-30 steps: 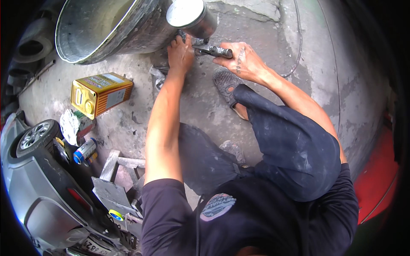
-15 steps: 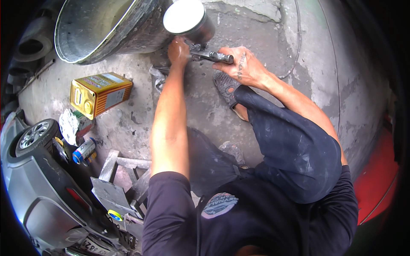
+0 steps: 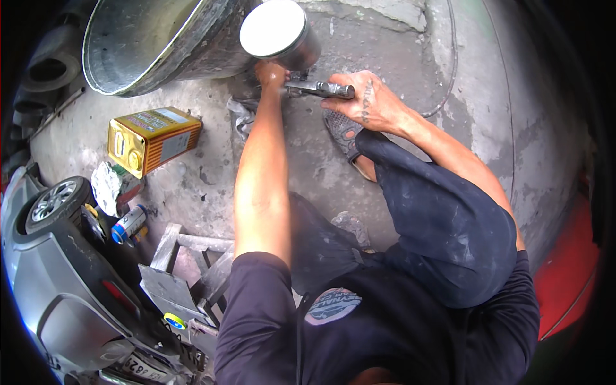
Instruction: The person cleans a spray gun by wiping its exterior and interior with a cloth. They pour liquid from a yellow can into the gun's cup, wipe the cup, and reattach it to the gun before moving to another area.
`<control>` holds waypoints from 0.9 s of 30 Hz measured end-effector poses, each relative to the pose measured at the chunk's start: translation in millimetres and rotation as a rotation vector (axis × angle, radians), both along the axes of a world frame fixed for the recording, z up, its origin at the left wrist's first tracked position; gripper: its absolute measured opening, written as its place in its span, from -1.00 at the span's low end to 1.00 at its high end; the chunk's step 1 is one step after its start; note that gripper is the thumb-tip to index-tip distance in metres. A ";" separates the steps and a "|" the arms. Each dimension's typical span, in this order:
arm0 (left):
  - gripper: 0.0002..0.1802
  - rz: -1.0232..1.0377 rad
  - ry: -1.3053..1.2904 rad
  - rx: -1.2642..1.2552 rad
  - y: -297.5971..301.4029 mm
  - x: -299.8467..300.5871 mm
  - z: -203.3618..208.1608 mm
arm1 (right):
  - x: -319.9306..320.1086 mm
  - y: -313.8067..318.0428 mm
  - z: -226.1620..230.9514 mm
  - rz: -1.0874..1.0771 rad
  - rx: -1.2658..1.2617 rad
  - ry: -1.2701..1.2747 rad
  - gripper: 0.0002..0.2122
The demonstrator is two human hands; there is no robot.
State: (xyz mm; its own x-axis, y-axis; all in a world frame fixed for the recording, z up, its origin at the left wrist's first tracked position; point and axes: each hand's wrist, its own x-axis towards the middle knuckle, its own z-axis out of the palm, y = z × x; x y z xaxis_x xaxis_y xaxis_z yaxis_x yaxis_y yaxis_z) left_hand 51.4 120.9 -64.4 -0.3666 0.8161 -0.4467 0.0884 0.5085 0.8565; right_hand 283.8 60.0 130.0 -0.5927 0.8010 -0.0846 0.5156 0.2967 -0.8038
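Note:
My right hand [image 3: 367,101] is wrapped round a metal spray gun [image 3: 314,88], its shiny rear end pointing toward the right. A round cup [image 3: 274,31] with a bright white top and dark shiny side stands over the gun's front. Just below this cup, my left hand [image 3: 272,74] is curled at the front end of the gun. Its fingertips are mostly hidden, so whatever they grip cannot be made out. A crumpled grey rag [image 3: 242,115] lies on the floor beside my left forearm.
A large metal drum [image 3: 186,54] leans at the upper left. Below it stand a yellow rectangular can [image 3: 154,141], a blue-and-white can [image 3: 128,224] and a wooden stand [image 3: 204,244]. A grey bumper [image 3: 67,282] is at left, a red panel [image 3: 564,282] at right. A hose [image 3: 453,58] crosses the floor.
The cup has shifted slightly left and down, and my left hand has dropped a little. My right hand keeps its grip on the spray gun. The whole view has shifted slightly.

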 end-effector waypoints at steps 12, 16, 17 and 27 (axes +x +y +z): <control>-0.77 0.439 -0.563 -0.095 6.0 4.3 -7.9 | 1.1 5.8 11.2 -0.057 -0.116 -0.126 -0.63; -0.71 0.637 -0.888 -0.035 2.9 -0.8 -8.0 | -0.1 6.3 13.0 0.014 -0.125 -0.088 -0.64; -0.69 0.657 -0.951 0.001 5.5 1.4 -2.4 | -0.2 5.3 14.2 0.019 -0.173 -0.092 -0.63; -0.69 0.832 -1.327 0.158 2.2 -13.6 -30.0 | 3.7 -1.4 2.2 -0.047 -0.161 -0.022 -0.76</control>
